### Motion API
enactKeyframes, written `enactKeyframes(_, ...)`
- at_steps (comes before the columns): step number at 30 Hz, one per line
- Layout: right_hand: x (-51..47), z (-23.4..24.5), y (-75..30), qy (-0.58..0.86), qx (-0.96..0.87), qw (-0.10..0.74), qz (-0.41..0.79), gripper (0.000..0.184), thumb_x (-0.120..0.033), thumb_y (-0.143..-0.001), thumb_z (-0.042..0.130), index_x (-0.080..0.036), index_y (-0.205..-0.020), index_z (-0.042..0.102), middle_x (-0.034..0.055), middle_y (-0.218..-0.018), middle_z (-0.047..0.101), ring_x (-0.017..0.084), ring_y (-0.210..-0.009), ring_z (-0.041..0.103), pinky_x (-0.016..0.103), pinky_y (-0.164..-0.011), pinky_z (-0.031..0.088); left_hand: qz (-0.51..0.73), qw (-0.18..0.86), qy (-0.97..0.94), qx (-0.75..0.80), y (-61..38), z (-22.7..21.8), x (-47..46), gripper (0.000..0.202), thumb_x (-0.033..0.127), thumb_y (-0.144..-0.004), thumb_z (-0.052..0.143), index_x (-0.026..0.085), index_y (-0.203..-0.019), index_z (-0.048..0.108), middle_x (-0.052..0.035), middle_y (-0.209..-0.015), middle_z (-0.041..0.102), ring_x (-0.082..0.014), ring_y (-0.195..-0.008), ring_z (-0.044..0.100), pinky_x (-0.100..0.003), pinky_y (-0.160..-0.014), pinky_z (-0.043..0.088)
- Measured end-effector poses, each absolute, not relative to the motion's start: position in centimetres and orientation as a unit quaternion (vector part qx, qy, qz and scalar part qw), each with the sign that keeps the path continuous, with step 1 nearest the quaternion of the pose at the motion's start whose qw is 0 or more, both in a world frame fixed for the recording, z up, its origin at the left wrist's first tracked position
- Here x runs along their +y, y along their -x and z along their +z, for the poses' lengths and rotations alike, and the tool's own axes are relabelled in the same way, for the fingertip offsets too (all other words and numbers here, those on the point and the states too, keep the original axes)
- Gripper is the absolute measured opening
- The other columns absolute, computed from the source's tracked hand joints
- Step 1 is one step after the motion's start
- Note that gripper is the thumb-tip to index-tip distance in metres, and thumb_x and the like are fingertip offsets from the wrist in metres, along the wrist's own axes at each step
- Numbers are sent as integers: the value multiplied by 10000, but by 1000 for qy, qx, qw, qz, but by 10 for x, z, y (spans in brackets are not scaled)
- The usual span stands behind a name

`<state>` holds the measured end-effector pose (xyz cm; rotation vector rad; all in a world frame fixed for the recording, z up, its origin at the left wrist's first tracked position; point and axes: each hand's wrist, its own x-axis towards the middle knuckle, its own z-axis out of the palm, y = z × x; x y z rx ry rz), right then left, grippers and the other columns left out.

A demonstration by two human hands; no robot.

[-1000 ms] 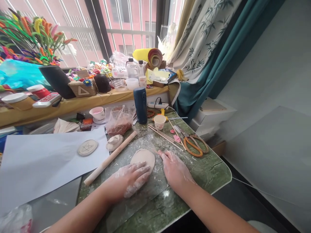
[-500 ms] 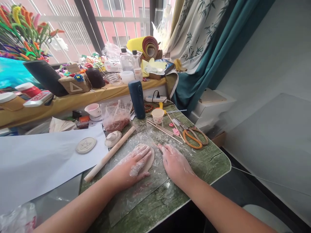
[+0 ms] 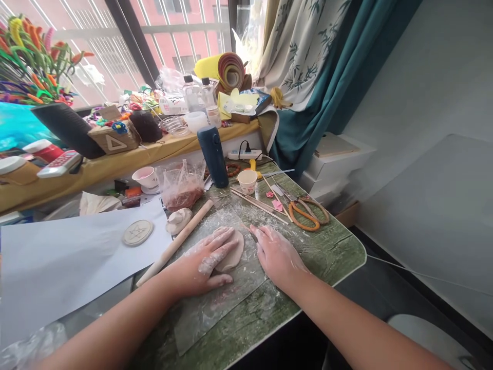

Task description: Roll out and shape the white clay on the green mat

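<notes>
A flat, pale disc of clay or dough (image 3: 234, 253) lies on a powdery clear plastic sheet (image 3: 215, 321). My left hand (image 3: 208, 257) rests over its left part, fingers stretched out and lightly spread, whitened with powder. To the right of the disc, my right hand (image 3: 275, 252) is closed in a pinch around a thin wooden stick (image 3: 245, 226), whose tip points towards the disc's upper right edge without clearly touching it. Most of the stick is hidden by the fingers. A wooden rolling pin (image 3: 175, 244) lies slantwise left of my left hand.
Left of the rolling pin, a lump of clay (image 3: 179, 221) sits near white paper (image 3: 77, 257) bearing a star-marked disc (image 3: 137, 233). Scissors (image 3: 304, 216), thin sticks (image 3: 258, 205), a paper cup (image 3: 247, 181) and a blue bottle (image 3: 213, 156) stand or lie behind my hands.
My left hand has slid slightly left, with its fingers a little more spread, so more of the disc shows. My right hand keeps its pinch in nearly the same place.
</notes>
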<state>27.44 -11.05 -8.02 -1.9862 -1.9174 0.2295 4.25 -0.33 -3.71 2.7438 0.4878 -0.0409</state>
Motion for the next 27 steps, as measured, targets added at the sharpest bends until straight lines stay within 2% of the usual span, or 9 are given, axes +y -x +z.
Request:
enactKeyframes(5, -111, -79, -275, 706, -682, 166, 89, 556, -90, -936, 467, -164, -1486, 484, 140, -1320, 625, 261, -1213, 588, 366, -1035, 478, -12, 164, -979, 121, -46, -35, -1, 581, 333, -1022, 533, 315, -1577, 361, -114, -1658, 339, -381, -1538, 260, -588, -1204, 350)
enactKeyframes(8, -111, -78, -274, 711, -680, 157, 92, 601, -73, -902, 480, -173, -1494, 482, 134, -1348, 616, 265, -1230, 578, 360, -1036, 473, -4, 152, -985, 86, -50, -36, -4, 593, 166, -1007, 481, 301, -1572, 363, -136, -1634, 376, -381, -1540, 255, -603, -1192, 360)
enactKeyframes(10, -111, -78, -274, 714, -677, 155, 92, 608, -71, -895, 480, -176, -1494, 487, 132, -1356, 615, 267, -1226, 582, 358, -1033, 474, -1, 151, -985, 79, -51, -36, -6, 631, 133, -983, 483, 304, -1576, 350, -133, -1629, 386, -382, -1542, 250, -613, -1191, 353)
enactKeyframes(13, -111, -78, -273, 715, -676, 156, 90, 620, -59, -888, 476, -175, -1497, 486, 129, -1353, 620, 269, -1222, 586, 362, -1043, 470, 12, 163, -982, 99, -49, -35, -5, 585, 182, -1007, 485, 309, -1566, 367, -116, -1620, 408, -358, -1537, 280, -581, -1193, 367)
enactKeyframes(15, -111, -78, -273, 714, -676, 159, 89, 626, -58, -887, 476, -172, -1503, 479, 128, -1356, 618, 270, -1229, 583, 367, -1053, 466, 12, 180, -978, 106, -47, -33, -1, 554, 274, -1027, 512, 306, -1563, 376, -111, -1604, 437, -335, -1521, 330, -546, -1194, 381)
enactKeyframes(17, -112, -79, -273, 714, -677, 159, 89, 624, -64, -891, 478, -174, -1505, 475, 128, -1361, 614, 269, -1238, 579, 365, -1058, 464, 0, 194, -975, 110, -44, -31, 4, 677, 428, -982, 611, 299, -1587, 335, -116, -1619, 414, -340, -1513, 345, -535, -1203, 372)
enactKeyframes(20, -112, -81, -273, 716, -675, 154, 86, 621, -74, -895, 482, -177, -1507, 473, 129, -1373, 607, 271, -1259, 568, 367, -1065, 462, -22, 195, -972, 126, -43, -32, 10, 904, 586, -892, 684, 297, -1626, 242, -126, -1682, 278, -378, -1538, 269, -563, -1220, 321)
enactKeyframes(22, -111, -81, -273, 716, -676, 151, 86, 622, -75, -898, 480, -173, -1512, 466, 131, -1380, 603, 275, -1261, 566, 373, -1066, 463, -25, 192, -972, 133, -44, -35, 12, 848, 585, -932, 628, 317, -1629, 227, -110, -1695, 241, -373, -1548, 242, -560, -1227, 303)
enactKeyframes(27, -110, -77, -271, 718, -676, 139, 92, 623, -65, -899, 476, -151, -1516, 459, 142, -1351, 619, 277, -1220, 588, 387, -1060, 473, -42, 174, -975, 128, -49, -40, 13, 661, 514, -1011, 528, 333, -1604, 300, -91, -1678, 294, -353, -1542, 266, -550, -1229, 297)
